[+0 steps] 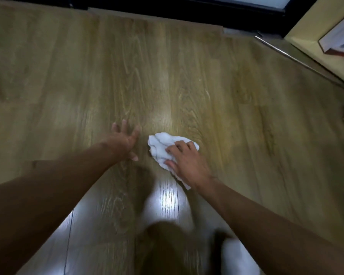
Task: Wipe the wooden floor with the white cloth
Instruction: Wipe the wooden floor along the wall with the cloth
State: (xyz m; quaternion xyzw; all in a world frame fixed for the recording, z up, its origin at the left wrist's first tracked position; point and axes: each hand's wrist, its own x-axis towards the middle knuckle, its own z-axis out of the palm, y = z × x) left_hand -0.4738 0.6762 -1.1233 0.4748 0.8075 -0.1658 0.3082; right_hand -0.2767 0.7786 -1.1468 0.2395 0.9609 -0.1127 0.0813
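A crumpled white cloth (162, 144) lies on the wooden floor (167, 76) near the middle of the view. My right hand (187, 163) lies on top of the cloth with its fingers curled into the fabric, pressing it to the boards. My left hand (124, 139) is flat on the bare floor just left of the cloth, fingers spread, not touching it. Part of the cloth is hidden under my right palm.
A black door or window frame (187, 10) runs along the far edge of the floor. A pale yellow cabinet (314, 32) with a metal rail (298, 60) stands at the right. My knees show blurred at the bottom centre (167, 251).
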